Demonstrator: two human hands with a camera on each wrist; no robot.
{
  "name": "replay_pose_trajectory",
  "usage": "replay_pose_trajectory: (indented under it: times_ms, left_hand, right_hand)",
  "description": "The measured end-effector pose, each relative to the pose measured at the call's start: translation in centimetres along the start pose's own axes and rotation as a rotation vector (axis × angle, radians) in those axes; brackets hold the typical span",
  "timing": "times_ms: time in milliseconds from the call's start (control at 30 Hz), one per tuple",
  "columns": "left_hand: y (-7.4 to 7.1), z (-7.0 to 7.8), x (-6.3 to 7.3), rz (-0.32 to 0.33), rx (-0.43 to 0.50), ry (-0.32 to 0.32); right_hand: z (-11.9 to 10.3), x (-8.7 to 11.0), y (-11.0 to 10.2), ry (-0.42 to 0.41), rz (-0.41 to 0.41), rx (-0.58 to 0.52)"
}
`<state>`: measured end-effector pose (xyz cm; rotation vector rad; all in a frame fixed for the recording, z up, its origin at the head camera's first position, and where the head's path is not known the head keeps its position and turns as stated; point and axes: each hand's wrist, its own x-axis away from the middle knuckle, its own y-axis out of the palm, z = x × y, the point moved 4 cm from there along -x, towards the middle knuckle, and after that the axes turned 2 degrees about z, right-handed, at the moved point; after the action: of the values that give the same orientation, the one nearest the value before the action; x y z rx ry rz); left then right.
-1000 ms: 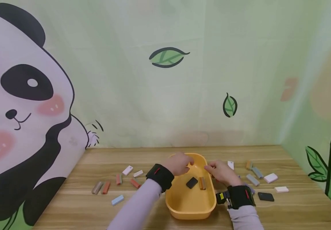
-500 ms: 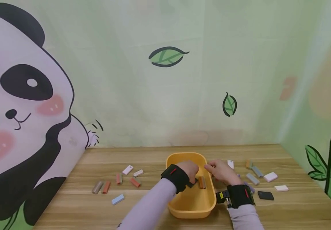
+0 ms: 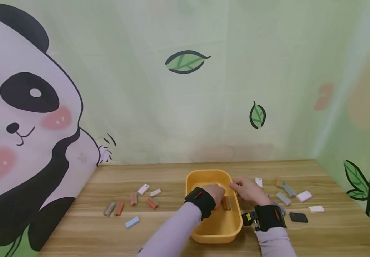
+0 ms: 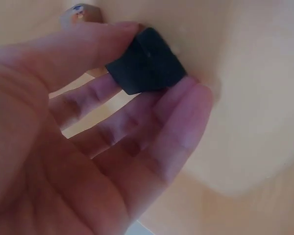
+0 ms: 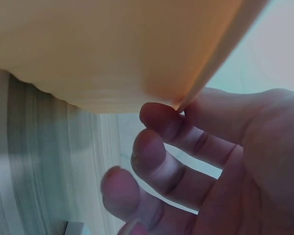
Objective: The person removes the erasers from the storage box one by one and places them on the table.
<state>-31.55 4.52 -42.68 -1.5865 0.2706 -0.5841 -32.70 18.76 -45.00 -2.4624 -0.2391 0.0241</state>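
Note:
In the head view my left hand (image 3: 215, 194) is down inside a yellow plastic tub (image 3: 215, 239). The left wrist view shows its thumb and fingers pinching a small, flat black block (image 4: 149, 63) by its edges. Close to that hand, an orange-and-brown striped block (image 3: 226, 203) lies on the tub's floor. My right hand (image 3: 250, 191) is at the tub's right side. Between its thumb and index finger it grips the tub's rim (image 5: 220, 54), while the other fingers curl loosely outside the wall.
Left of the tub lie several small blocks, among them a light blue one (image 3: 132, 222) and a red one (image 3: 151, 203). Grey blocks (image 3: 283, 198), white blocks (image 3: 304, 196) and a black block (image 3: 298, 217) lie to the right. A printed cloth backdrop (image 3: 140, 107) stands behind the wooden table.
My left hand has moved right and down into the tub and taken hold of the black block that lay on its floor. The right hand has stayed on the rim.

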Motion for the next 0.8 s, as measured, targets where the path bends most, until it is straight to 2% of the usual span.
replay_pose_trajectory:
  times_ms: [67, 200, 300, 400, 567, 667, 800]
  left_hand:
    - [-0.1, -0.3, 0.3, 0.001, 0.020, 0.004]
    - [-0.7, -0.9, 0.6, 0.014, 0.048, 0.068]
    - [-1.6, -1.6, 0.9, 0.020, 0.055, 0.106]
    - [-3.1, -2.5, 0.9, 0.060, 0.035, 0.124]
    - [-4.9, -5.6, 0.9, 0.111, 0.079, 0.118]
    - [-5.2, -8.0, 1.0, 0.130, 0.126, 0.093]
    - [-4.9, -10.9, 1.8, 0.142, 0.155, 0.060]
  right_hand:
    - [-0.1, 0.0, 0.0, 0.002, -0.004, -0.001]
    - [-0.1, 0.0, -0.1, 0.009, -0.012, 0.018]
    - [-0.2, 0.0, -0.1, 0.007, -0.022, 0.027]
    - [-0.1, -0.2, -0.4, -0.003, -0.018, 0.022]
    - [0.0, -0.2, -0.5, -0.013, -0.013, 0.006]
    - [0.0, 0.0, -0.3, -0.019, -0.008, 0.012]
    - [-0.1, 0.1, 0.0, -0.023, -0.025, -0.019]
